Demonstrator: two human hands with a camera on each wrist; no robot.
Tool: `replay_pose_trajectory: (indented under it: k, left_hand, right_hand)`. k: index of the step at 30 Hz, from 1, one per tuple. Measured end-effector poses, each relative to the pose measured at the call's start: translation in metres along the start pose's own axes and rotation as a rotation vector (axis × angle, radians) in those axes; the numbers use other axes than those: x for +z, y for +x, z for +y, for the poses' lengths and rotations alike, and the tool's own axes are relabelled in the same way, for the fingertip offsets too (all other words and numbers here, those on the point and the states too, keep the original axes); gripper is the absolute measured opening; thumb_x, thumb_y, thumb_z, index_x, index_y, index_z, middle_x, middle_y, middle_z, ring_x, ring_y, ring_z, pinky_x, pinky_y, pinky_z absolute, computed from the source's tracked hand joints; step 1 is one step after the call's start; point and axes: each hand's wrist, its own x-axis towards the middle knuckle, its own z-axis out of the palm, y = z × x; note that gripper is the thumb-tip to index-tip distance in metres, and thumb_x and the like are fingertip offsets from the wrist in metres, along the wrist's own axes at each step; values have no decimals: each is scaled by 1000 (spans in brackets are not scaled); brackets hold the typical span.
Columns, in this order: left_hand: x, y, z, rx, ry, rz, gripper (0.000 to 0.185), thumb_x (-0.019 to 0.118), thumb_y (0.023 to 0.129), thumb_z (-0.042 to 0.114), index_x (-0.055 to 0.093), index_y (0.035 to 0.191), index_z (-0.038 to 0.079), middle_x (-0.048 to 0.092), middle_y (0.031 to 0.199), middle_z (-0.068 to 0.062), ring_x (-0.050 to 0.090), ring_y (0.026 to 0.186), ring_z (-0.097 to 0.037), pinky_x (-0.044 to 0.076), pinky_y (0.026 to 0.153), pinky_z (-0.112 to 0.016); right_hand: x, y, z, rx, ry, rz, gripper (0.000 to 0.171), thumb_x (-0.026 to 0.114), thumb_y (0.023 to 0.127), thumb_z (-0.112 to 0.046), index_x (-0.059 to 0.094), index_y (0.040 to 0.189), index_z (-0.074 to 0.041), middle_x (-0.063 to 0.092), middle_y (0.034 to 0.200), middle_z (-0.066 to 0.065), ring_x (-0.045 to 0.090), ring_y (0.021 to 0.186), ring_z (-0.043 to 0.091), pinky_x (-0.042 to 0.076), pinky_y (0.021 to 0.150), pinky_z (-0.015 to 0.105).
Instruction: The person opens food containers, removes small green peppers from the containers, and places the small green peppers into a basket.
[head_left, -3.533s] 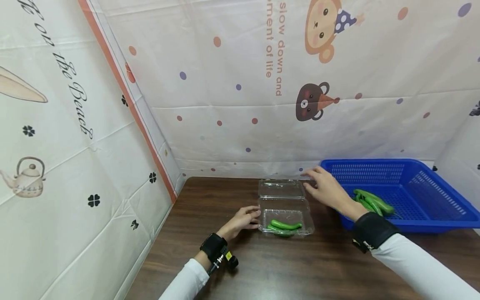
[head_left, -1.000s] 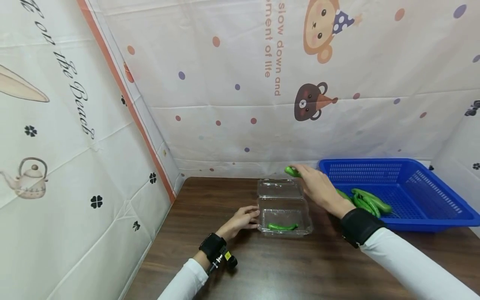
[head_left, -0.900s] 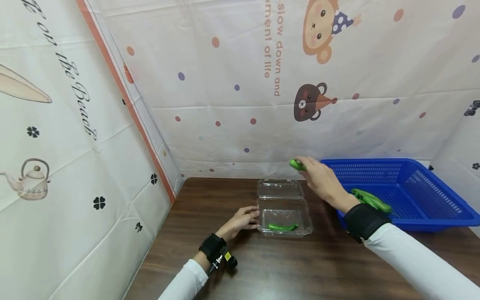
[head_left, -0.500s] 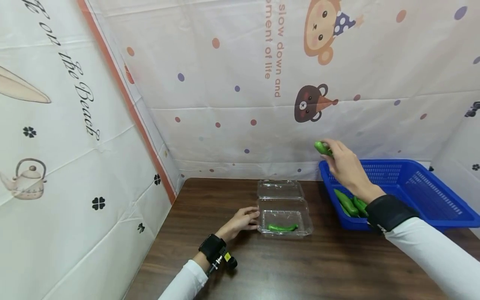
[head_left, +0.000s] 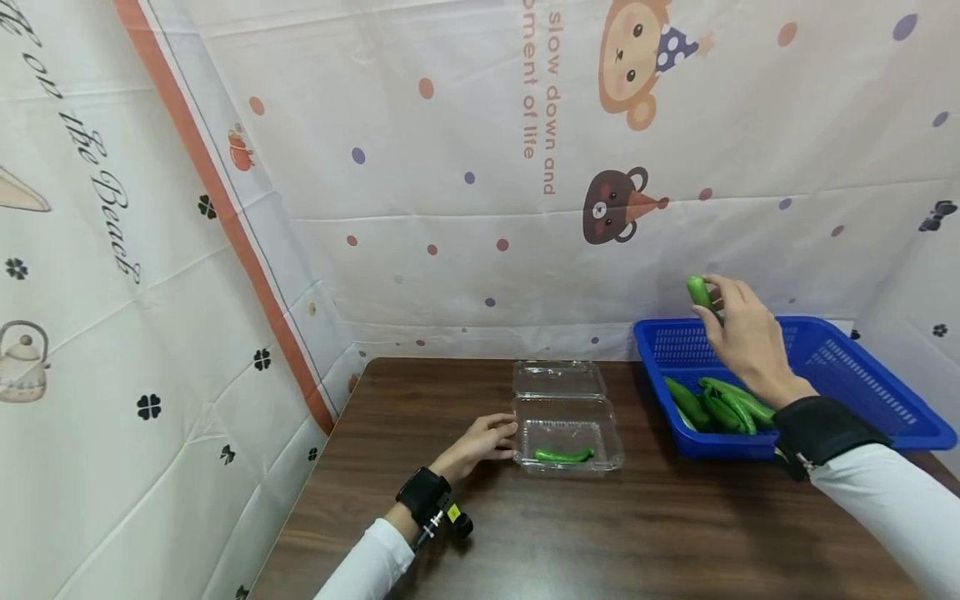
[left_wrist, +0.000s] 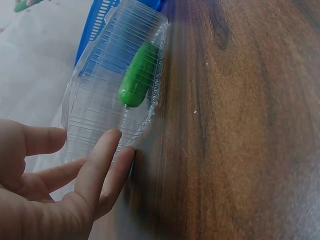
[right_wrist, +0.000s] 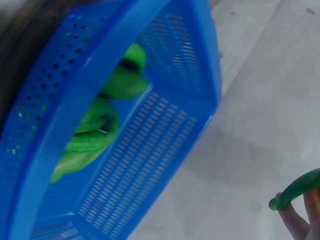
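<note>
My right hand (head_left: 750,337) holds a green chili pepper (head_left: 700,292) between thumb and fingers, up above the blue basket. In the right wrist view that curved pepper (right_wrist: 298,189) shows at the lower right edge. On the table, a clear plastic clamshell box (head_left: 566,433) lies with its lid (head_left: 558,379) folded back. One green chili pepper (head_left: 564,456) lies inside near the front wall. My left hand (head_left: 480,442) rests its fingertips against the box's left side, the fingers (left_wrist: 97,167) loosely extended in the left wrist view.
The blue perforated basket (head_left: 885,392) stands at the right of the table (head_left: 570,533), with several green chili peppers (head_left: 723,408) at its left end. A printed cloth (head_left: 420,183) hangs behind and along the left side.
The box has gone from more than one pepper to one. My right hand, bare at first, took up a pepper near the box and carried it right, over the basket. My left hand stays put.
</note>
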Motion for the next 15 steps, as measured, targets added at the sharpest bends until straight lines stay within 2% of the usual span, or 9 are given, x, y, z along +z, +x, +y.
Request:
replay_pose_trajectory:
  k: [3, 7, 11, 15]
  left_hand:
    - [0, -2, 0, -3, 2, 2, 46, 52, 108, 19, 46, 150, -1, 51, 146, -25, 67, 115, -28, 62, 95, -35]
    - [0, -3, -1, -7, 6, 4, 47, 52, 109, 19, 46, 150, -1, 50, 148, -25, 66, 117, -31, 62, 96, -36]
    - [0, -5, -1, 6, 7, 3, 48, 51, 109, 19, 45, 150, -3, 49, 148, -26, 65, 117, -34, 62, 95, -36]
    - [0, -6, 0, 8, 7, -2, 48, 51, 109, 19, 45, 150, -3, 48, 149, -27, 65, 118, -34, 62, 95, -35]
  right_hand:
    - [-1, -5, 8, 46, 0, -31, 48, 66, 98, -4, 48, 142, 7, 57, 113, 33, 61, 93, 48, 52, 69, 62]
    - [-1, -12, 19, 120, -11, -119, 47, 70, 97, -8, 50, 135, 11, 60, 104, 33, 62, 84, 44, 51, 62, 56]
    - [-1, -20, 29, 180, -38, -264, 51, 72, 96, -12, 50, 133, 17, 64, 96, 35, 65, 76, 41, 52, 54, 48]
    - [1, -27, 37, 219, -64, -416, 54, 71, 95, -12, 48, 131, 22, 67, 95, 36, 67, 72, 39, 53, 50, 43]
